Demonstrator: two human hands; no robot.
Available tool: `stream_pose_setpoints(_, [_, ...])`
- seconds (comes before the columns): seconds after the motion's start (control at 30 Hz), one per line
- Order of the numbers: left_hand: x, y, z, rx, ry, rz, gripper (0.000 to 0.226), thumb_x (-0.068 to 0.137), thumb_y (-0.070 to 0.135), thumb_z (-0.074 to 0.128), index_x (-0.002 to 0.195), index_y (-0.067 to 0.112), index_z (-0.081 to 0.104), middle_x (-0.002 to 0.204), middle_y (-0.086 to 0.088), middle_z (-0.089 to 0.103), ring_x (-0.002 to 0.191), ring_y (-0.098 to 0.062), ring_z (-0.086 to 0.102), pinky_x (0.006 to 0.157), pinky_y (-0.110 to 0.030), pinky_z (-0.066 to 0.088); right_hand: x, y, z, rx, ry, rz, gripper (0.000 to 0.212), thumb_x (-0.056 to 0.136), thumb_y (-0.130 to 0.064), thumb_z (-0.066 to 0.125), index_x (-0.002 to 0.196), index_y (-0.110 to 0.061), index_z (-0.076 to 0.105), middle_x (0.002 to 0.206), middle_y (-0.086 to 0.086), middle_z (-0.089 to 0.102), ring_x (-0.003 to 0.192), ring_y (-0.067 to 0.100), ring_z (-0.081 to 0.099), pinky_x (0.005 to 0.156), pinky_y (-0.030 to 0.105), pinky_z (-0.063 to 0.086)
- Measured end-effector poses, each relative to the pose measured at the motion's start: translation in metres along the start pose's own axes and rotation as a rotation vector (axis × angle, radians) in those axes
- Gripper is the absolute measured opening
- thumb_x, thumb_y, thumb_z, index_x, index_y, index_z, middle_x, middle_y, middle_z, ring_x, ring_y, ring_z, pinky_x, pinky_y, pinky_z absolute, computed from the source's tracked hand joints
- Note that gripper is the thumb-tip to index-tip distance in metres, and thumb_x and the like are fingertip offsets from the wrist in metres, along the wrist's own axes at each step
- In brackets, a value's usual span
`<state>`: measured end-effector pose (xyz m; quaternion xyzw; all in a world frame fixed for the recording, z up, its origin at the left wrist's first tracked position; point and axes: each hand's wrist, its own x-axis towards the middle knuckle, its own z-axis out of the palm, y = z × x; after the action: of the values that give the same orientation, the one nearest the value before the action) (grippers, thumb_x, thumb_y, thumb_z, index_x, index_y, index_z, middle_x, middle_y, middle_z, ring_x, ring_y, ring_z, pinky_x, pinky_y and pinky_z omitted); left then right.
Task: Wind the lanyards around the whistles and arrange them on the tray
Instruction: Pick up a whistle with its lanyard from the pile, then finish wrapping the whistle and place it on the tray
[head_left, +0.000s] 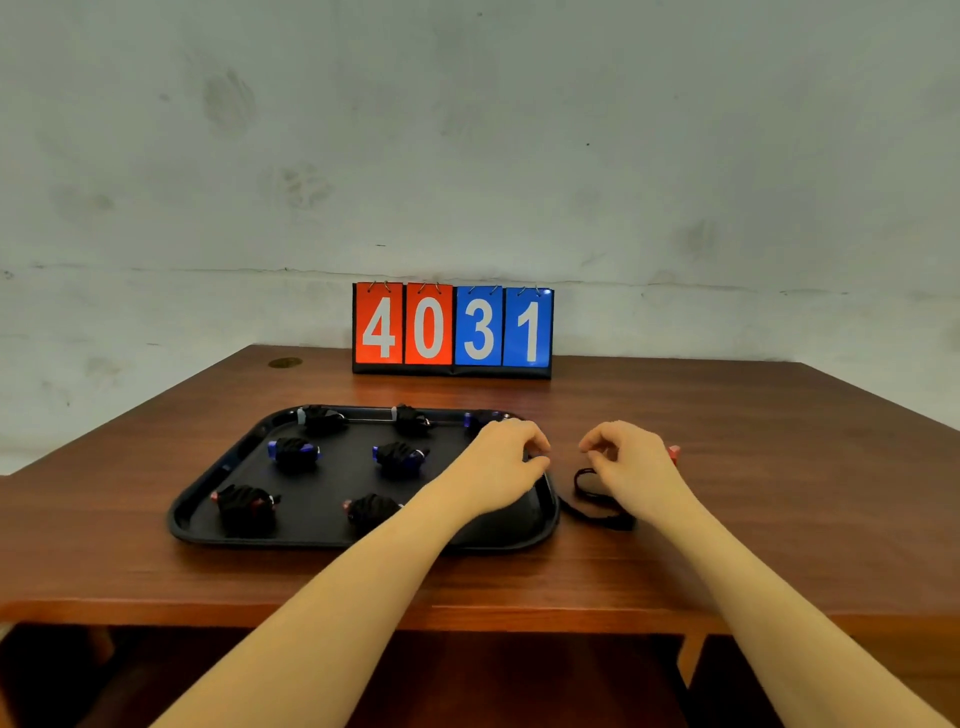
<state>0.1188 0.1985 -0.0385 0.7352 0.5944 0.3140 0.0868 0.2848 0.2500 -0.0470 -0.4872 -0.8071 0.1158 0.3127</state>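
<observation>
Black tray (545, 519), black lanyard (587, 506), red-blue scoreboard (452, 330).

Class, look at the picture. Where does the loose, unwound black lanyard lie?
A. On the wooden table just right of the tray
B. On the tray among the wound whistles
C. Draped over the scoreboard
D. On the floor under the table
A: the loose lanyard lies in loops on the bare wooden table, outside the right rim of the tray, below the right hand.
</observation>
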Motion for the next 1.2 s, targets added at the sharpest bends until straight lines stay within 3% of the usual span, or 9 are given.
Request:
stream_pose_setpoints(0.1, [0.010,0.012,0.014,0.023,-0.017,0.033,0.025,0.092,0.019,0.053,0.114,0.012,0.061,0.116,-0.004,0.059,0.104,-0.013,0.053,0.088,-0.021,0.043,-0.002,0.018,-0.009,-0.093,-0.024,-0.001,0.022,0.087,-0.009,0.051,0.102,-0.019,0.064,0.099,-0.004,0.054,0.095,0.014,0.052,0.084,0.031,0.047])
stream_pose_setpoints(0.23, [0.030,0.026,0.035,0.163,-0.080,0.024,0.031,0.092,0.021,0.051,0.121,0.013,0.057,0.122,-0.006,0.057,0.115,-0.022,0.047,0.096,-0.037,0.045,-0.004,0.040,-0.015,-0.276,-0.140,-0.014,0.030,0.083,-0.022,0.057,0.113,-0.018,0.060,0.112,0.001,0.049,0.106,0.020,0.044,0.092,0.031,0.043])
stream_pose_setpoints(0.43, [0.046,0.031,0.062,0.445,-0.147,0.000,0.027,0.093,0.021,0.048,0.113,0.007,0.059,0.115,-0.011,0.056,0.109,-0.029,0.043,0.087,-0.038,0.043,-0.006,0.051,-0.013,-0.271,-0.075,-0.048,0.015,0.088,-0.019,0.057,0.100,-0.018,0.065,0.107,-0.002,0.048,0.102,0.017,0.042,0.087,0.029,0.043])
stream_pose_setpoints(0.63, [0.042,0.030,0.057,0.283,-0.045,-0.054,0.024,0.094,0.020,0.046,0.107,0.015,0.065,0.106,-0.010,0.061,0.102,-0.027,0.053,0.080,-0.039,0.049,-0.007,0.051,-0.011,-0.241,-0.006,-0.099,0.014,0.090,-0.025,0.056,0.101,-0.021,0.063,0.098,-0.007,0.046,0.095,0.013,0.049,0.073,0.027,0.046])
stream_pose_setpoints(0.8, [0.025,0.029,0.026,0.124,0.098,0.030,0.027,0.096,0.026,0.045,0.109,0.015,0.066,0.100,0.000,0.068,0.095,-0.015,0.058,0.085,-0.033,0.049,-0.008,0.037,-0.014,-0.148,-0.002,-0.074,0.020,0.090,-0.033,0.056,0.106,-0.025,0.064,0.081,-0.014,0.056,0.083,0.010,0.057,0.069,0.021,0.040])
stream_pose_setpoints(0.9, [0.010,0.030,0.011,0.062,0.101,0.037,0.024,0.095,0.025,0.048,0.106,0.016,0.067,0.094,0.002,0.067,0.090,-0.013,0.058,0.086,-0.030,0.047,-0.007,0.029,-0.013,-0.073,0.030,-0.045,0.016,0.089,-0.030,0.057,0.099,-0.022,0.067,0.063,-0.015,0.052,0.065,0.007,0.052,0.062,0.021,0.039])
stream_pose_setpoints(1.07, [-0.015,0.025,-0.003,0.026,0.063,0.006,0.021,0.093,0.025,0.052,0.105,0.018,0.067,0.088,0.008,0.061,0.081,-0.006,0.055,0.070,-0.016,0.041,-0.009,-0.001,-0.019,0.396,0.109,0.097,0.024,0.091,-0.006,0.048,0.095,-0.017,0.069,0.073,-0.004,0.066,0.063,0.009,0.060,0.061,0.020,0.050])
stream_pose_setpoints(1.13, [-0.022,0.024,-0.006,0.008,0.067,-0.007,0.021,0.092,0.026,0.053,0.106,0.019,0.067,0.090,0.008,0.058,0.079,-0.005,0.053,0.067,-0.013,0.037,-0.012,-0.017,-0.025,0.565,0.143,0.142,0.026,0.091,-0.006,0.046,0.089,-0.015,0.070,0.072,0.004,0.067,0.058,0.005,0.060,0.057,0.017,0.050])
stream_pose_setpoints(1.2, [-0.028,0.026,-0.009,-0.019,0.064,-0.013,0.022,0.092,0.027,0.053,0.106,0.019,0.067,0.095,0.005,0.060,0.084,-0.008,0.054,0.072,-0.016,0.040,-0.012,-0.032,-0.029,0.595,0.165,0.105,0.016,0.089,-0.014,0.055,0.083,-0.017,0.070,0.076,0.005,0.069,0.067,0.011,0.064,0.063,0.022,0.053])
